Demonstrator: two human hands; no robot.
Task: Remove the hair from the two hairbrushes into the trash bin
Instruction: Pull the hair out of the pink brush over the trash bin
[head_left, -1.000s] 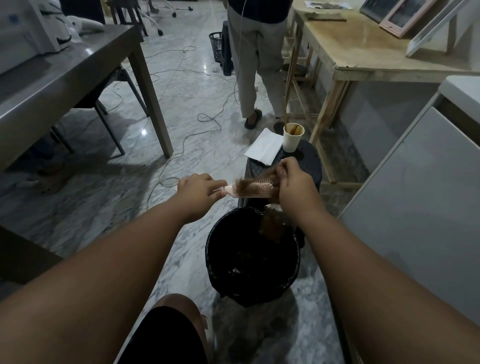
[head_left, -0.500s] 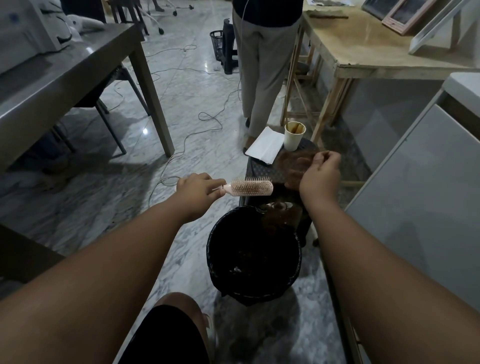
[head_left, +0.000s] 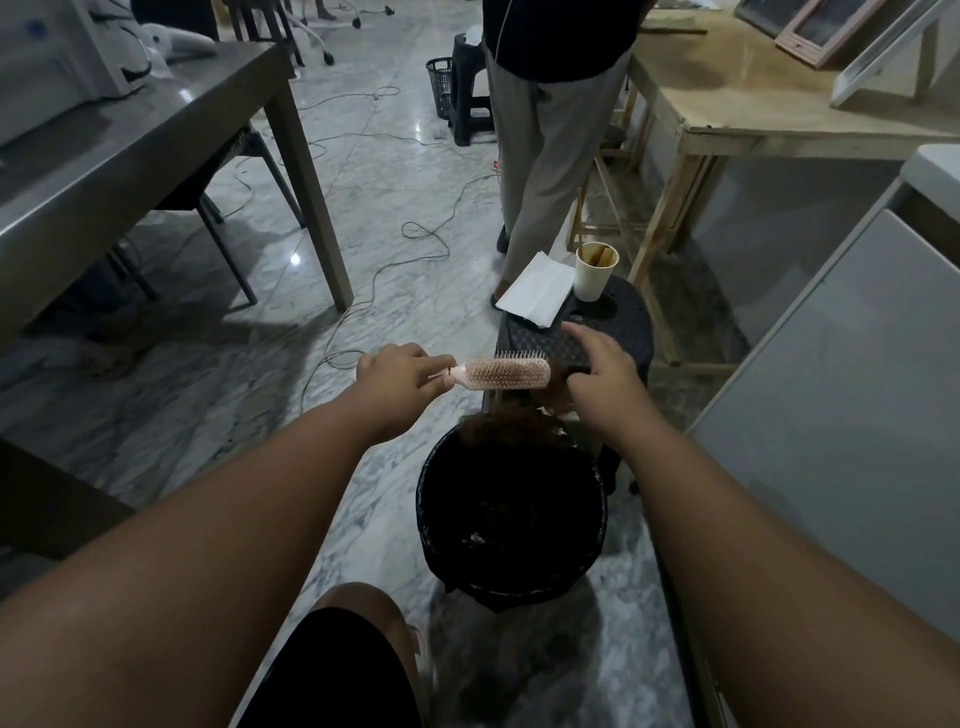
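A pink hairbrush (head_left: 506, 373) is held level above the marble floor (head_left: 374, 171), just beyond the far rim of the black trash bin (head_left: 422, 499), bristles turned up. Its handle is enclosed by the left hand (head_left: 402, 382), whose grip is clenched round it. The bristles are seen almost bare. A clump of brown hair (head_left: 511, 428) is seen hanging over the far rim of the bin, its upper end reaching up to the underside of the right hand (head_left: 597, 376), just beside the tip of the brush. The right hand is seen from the back, index finger stretched forward; whether its grip is pinched on the hair or released cannot be told. Behind the bin a black stool (head_left: 623, 322) is stood, on which a paper cup (head_left: 592, 278) and a white sheet of paper (head_left: 535, 296) are set.
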